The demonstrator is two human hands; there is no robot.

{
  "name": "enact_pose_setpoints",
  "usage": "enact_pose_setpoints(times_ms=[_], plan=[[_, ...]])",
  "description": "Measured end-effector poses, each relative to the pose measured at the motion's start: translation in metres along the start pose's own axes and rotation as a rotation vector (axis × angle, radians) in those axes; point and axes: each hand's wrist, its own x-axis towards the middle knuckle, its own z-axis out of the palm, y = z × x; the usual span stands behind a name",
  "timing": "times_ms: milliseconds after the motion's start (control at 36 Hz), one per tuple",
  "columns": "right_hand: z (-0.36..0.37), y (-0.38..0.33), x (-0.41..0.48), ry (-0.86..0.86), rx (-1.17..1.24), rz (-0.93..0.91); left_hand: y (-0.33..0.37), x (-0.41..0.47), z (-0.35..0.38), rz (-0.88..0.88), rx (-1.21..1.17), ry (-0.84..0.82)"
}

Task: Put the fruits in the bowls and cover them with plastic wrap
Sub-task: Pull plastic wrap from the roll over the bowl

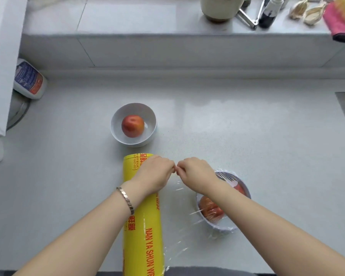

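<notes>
Your left hand (153,174) lies over the far end of the yellow roll of wrap (143,226). Your right hand (197,176) is just beside it. Both have curled fingers, tips nearly meeting, seemingly pinching the clear film (177,198), which barely shows there. The film stretches from the roll over the near bowl (225,228), covering a red fruit (210,210). On the counter (267,146) beyond, the far bowl (116,116) holds a second fruit (132,126), uncovered.
</notes>
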Motion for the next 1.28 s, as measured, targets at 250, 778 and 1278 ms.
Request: enact_pose_setpoints(times_ms=[250, 778, 1278], plan=[[0.012, -0.022, -0.005, 0.167, -0.136, 0.170, -0.003, -0.004, 0.013, 0.007, -0.133, 0.236], [0.002, -0.027, 0.000, 0.045, 0.072, 0.303, -0.006, -0.003, 0.009, 0.035, -0.208, 0.231], [-0.002, -0.038, 0.005, -0.012, 0.111, 0.330, -0.009, -0.012, 0.005, 0.016, -0.279, 0.315]])
